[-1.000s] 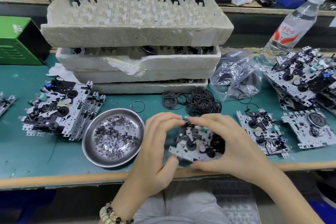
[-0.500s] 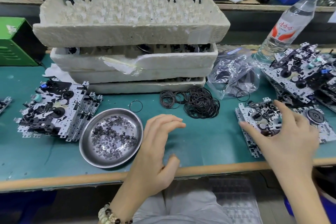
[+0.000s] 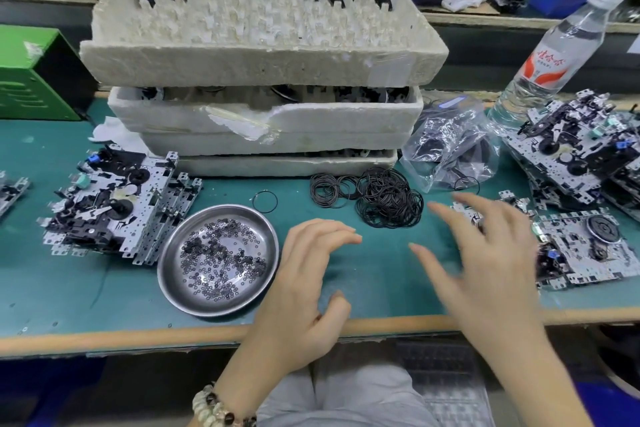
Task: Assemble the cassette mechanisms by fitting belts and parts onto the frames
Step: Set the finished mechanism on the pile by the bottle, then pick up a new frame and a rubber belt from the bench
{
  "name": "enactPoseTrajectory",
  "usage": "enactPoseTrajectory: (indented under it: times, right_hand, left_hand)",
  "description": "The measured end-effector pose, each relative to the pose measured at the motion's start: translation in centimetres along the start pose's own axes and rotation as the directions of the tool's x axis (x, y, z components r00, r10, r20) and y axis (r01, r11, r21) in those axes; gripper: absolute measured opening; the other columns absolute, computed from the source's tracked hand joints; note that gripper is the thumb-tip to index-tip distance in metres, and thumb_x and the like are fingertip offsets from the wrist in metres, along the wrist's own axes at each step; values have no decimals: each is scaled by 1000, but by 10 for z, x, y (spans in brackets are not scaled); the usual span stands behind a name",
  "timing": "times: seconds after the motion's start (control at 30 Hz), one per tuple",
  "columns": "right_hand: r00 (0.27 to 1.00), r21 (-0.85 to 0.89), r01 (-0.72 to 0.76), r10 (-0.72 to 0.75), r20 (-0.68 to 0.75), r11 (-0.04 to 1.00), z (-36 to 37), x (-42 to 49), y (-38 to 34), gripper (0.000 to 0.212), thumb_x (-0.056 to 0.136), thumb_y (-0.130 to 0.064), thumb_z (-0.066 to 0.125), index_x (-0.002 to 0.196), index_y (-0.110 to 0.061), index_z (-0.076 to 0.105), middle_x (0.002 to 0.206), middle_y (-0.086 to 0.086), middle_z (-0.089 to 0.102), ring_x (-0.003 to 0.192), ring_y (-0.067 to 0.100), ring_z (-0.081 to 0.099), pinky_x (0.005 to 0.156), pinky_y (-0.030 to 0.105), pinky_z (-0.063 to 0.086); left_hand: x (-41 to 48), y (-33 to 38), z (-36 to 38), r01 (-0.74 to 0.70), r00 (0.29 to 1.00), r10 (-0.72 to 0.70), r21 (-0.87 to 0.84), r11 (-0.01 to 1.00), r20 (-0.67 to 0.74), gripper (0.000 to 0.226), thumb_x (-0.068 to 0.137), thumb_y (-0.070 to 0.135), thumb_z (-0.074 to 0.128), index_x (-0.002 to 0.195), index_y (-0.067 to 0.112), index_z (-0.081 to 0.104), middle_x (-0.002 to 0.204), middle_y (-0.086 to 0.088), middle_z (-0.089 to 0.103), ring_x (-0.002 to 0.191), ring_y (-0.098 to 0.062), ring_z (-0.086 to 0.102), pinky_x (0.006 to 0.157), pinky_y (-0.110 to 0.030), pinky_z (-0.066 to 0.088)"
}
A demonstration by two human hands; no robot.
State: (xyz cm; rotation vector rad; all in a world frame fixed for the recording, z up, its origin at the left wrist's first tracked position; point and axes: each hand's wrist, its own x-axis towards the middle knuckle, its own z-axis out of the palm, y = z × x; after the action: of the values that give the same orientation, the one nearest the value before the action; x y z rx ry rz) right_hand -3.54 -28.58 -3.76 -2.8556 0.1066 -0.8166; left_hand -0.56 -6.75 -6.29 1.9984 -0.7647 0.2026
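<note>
Both hands hover empty near the front edge of the desk (image 3: 52, 288): the left hand (image 3: 304, 288) with fingers loosely curled, the right hand (image 3: 485, 263) blurred, its fingers spread. Cassette frames (image 3: 588, 250) lie toward the front right corner; the black belts (image 3: 388, 198) are heaped mid-desk, behind the hands.

a glossy metal dish (image 3: 218, 302) at lower centre, rough crumbly foam trays (image 3: 263, 59) up top, matt black rubber belts (image 3: 388, 198), a clear crinkled plastic bag (image 3: 450, 149), matt green table (image 3: 69, 281).
</note>
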Motion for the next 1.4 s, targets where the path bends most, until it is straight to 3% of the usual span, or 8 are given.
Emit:
enactPoseTrajectory:
  times: [0.1,0.37,0.53,0.7,0.9,1.03,1.2,1.4]
  right_hand:
    - [995,-53,97,-98,-17,994,22,7,-18,31,82,-25,75,110,-13,71,111,9,64,103,38,53,89,50,40]
    - [992,-46,-44,38,-123,998,60,15,-25,13,83,-14,75,95,-10,74,96,6,71,89,34,62,81,44,44]
    - [971,10,-22,23,-239,1000,66,12,-21,3,84,-10,74,86,-8,76,92,6,74,87,36,63,80,46,46]
    - [960,68,-14,32,-277,998,67,12,-21,6,86,-9,72,88,-6,77,93,7,74,86,37,63,78,47,46]
    - [948,152,-64,107,-298,986,67,12,-18,12,88,-13,66,89,-6,76,89,8,75,83,36,63,79,49,48]
    - [951,198,-78,133,-279,977,66,14,-19,13,87,-14,64,87,-6,74,85,8,74,84,37,63,83,49,45]
    - [968,265,-68,128,-217,962,63,16,-23,16,86,-19,57,86,-7,68,83,6,68,88,34,57,85,48,41]
    - [971,318,-68,136,-198,946,64,17,-22,24,90,-24,53,89,-5,67,84,7,67,87,32,57,85,48,41]
  left_hand:
    - [-1,1,-1,14,1000,-14,-6,1000,1,55,71,10,47,125,9,57,129,-1,53,128,-24,46,111,-28,31]
    - [-3,6,-9,14,999,-14,3,1000,44,51,72,-2,56,122,9,60,124,1,55,124,-17,46,109,-26,33]
    - [-6,3,-54,-32,999,33,301,953,2,29,87,11,56,113,11,68,116,1,61,114,-24,52,102,-38,41]
    - [4,-14,-115,202,962,-17,665,719,-274,33,91,25,59,116,6,69,111,-11,64,104,-35,53,91,-46,44]
    - [14,-44,-154,440,883,-76,763,474,-463,38,88,40,64,96,3,67,108,-22,57,101,-39,42,83,-50,36]
    - [19,-51,-160,404,903,-75,779,479,-422,36,88,36,63,70,4,64,98,-19,58,97,-37,42,74,-51,39]
    - [27,-51,-168,247,959,5,843,477,-284,31,92,20,59,72,-3,66,91,-19,59,88,-41,48,65,-49,40]
    - [31,-51,-205,392,898,-47,744,540,-438,27,99,14,63,80,-5,70,100,-21,60,97,-47,49,85,-47,33]
